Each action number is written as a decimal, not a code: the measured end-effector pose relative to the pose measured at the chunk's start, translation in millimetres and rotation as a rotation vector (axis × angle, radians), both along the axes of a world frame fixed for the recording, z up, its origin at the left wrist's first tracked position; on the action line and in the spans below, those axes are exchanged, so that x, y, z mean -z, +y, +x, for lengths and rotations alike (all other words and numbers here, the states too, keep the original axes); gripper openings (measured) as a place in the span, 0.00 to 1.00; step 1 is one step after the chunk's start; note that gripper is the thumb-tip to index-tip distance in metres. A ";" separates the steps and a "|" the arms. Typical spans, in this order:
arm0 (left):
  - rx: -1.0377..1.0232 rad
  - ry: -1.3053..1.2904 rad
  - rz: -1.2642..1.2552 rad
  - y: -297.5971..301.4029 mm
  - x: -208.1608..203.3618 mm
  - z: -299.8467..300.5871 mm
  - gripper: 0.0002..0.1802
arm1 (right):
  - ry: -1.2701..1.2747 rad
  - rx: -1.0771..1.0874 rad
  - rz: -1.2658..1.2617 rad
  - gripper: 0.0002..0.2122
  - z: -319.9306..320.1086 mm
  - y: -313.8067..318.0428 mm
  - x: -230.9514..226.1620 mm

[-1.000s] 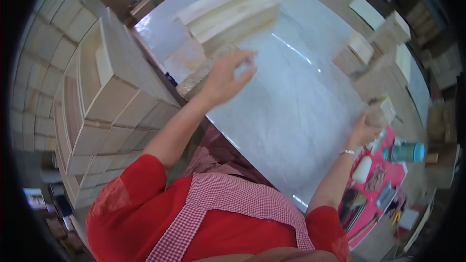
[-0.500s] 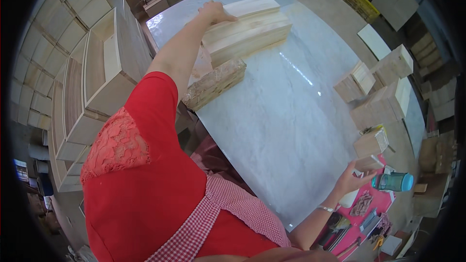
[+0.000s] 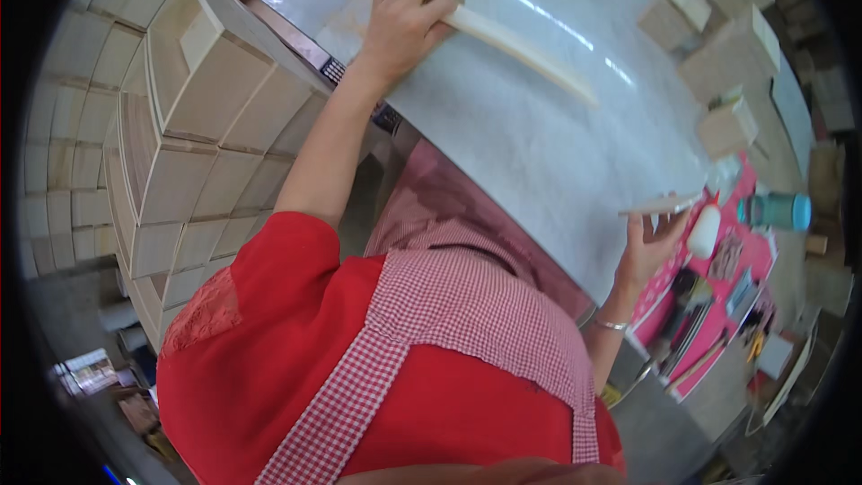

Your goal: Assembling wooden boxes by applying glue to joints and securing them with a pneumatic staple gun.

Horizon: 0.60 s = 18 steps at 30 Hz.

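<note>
Long pale wooden strip [image 3: 530, 57], blurred, over the white tabletop [image 3: 539, 162]; left hand [image 3: 406, 27] closed around its left end. Looks light, stiff, thin-edged, maybe snappable; mid-length grip should balance better. Small flat wooden piece [image 3: 664, 205] above the table's right side, right hand [image 3: 654, 241] half-open, thumb and fingers about it; likely light, best held by its edges. Open room mid-table; near table edge close to apron [image 3: 476, 283]; wooden blocks [image 3: 732, 54] far right, white bottle [image 3: 705, 232] just beside right hand.
</note>
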<state>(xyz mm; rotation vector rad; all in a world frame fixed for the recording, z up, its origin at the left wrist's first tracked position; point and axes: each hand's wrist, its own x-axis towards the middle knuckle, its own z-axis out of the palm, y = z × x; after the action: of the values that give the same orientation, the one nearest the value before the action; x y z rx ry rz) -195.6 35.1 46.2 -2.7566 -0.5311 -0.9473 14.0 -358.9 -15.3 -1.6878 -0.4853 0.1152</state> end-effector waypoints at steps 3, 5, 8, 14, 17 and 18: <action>0.115 0.145 -0.022 -28.9 10.7 -33.6 0.25 | 0.016 -0.068 0.070 0.44 -15.9 -7.9 7.4; 0.147 0.232 -0.092 -42.1 15.1 -48.6 0.30 | 0.080 -0.144 0.054 0.43 -26.0 -15.5 9.0; 0.158 0.284 -0.085 -49.4 14.3 -53.2 0.35 | 0.161 -0.236 0.089 0.43 -35.5 -13.9 8.8; 0.609 0.172 -0.576 -154.0 6.2 4.1 0.44 | 0.225 -0.419 0.238 0.43 -53.1 -15.9 -19.4; 0.826 0.136 -0.791 -209.1 14.8 34.5 0.43 | 0.239 -0.437 0.275 0.44 -60.9 -13.4 -23.0; 0.828 0.135 -0.793 -222.4 20.1 42.1 0.43 | 0.209 -0.391 0.274 0.42 -64.5 -11.2 -21.5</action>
<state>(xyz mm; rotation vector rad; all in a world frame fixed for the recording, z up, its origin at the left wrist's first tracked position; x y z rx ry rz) -153.4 -187.3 26.1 -3.8381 0.4239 -0.7489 -50.5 -370.0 6.2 -1.2814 -0.6376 0.4834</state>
